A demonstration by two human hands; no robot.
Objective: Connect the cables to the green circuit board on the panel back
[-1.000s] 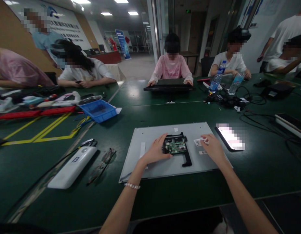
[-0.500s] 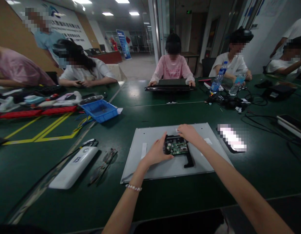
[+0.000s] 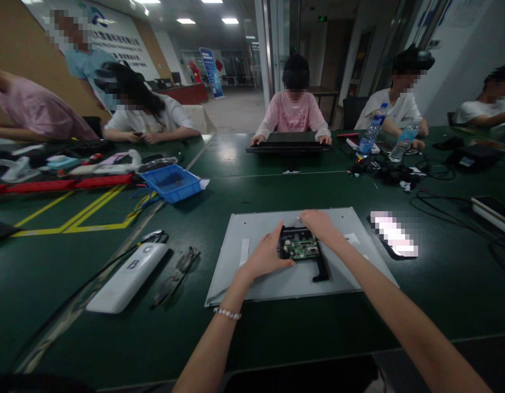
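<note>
A grey metal panel [image 3: 256, 273] lies flat on the dark green table [image 3: 310, 322] in front of me. On it sits a green circuit board [image 3: 300, 248] in a black frame with a black arm running toward me. My left hand [image 3: 265, 255] rests on the panel with its fingers curled against the left edge of the board. My right hand [image 3: 318, 222] lies over the far right corner of the board, fingers bent down onto it. Neither hand lifts anything.
A lit phone [image 3: 394, 234] lies right of the panel. A white device [image 3: 127, 278] and glasses [image 3: 174, 275] lie to the left, with a blue bin [image 3: 173, 183] beyond. Cables and bottles [image 3: 369, 136] sit at the far right. Several people sit around the table.
My right hand moved from the small labels right of the board to the board's far right corner. My left hand stayed at the board's left edge.
</note>
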